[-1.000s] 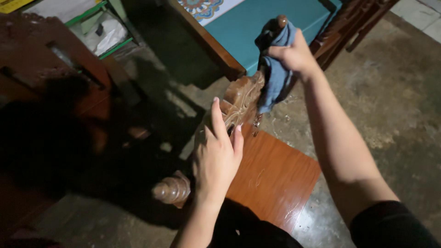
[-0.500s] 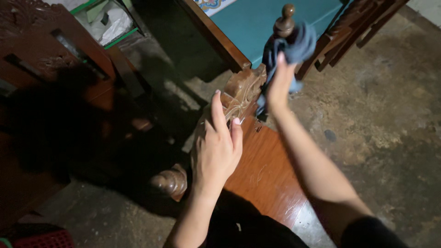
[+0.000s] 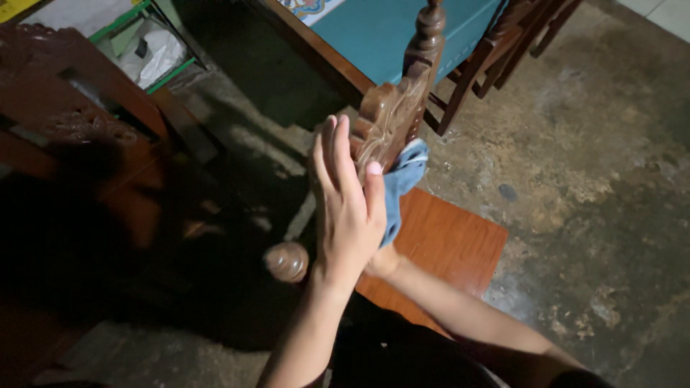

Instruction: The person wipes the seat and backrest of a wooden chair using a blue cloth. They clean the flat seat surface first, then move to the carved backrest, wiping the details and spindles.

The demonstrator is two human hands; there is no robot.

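Since my left hand (image 3: 348, 208) is flat, fingers straight, against the carved brown wooden chair back (image 3: 388, 118) at upper centre, I'd say that's rigid and heavy, while my mostly hidden right hand (image 3: 384, 260) bunches the soft, limp blue cloth (image 3: 400, 188) just below it.

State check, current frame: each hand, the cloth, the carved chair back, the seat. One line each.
left hand: open, fingers straight, flat against the carved chair back
right hand: mostly hidden behind the left hand, holding the blue cloth
blue cloth: bunched, pressed to the carved wood
carved chair back: upright, glossy, steadied by the left hand
turned post: upright, bare
wooden seat: flat, bare, shiny
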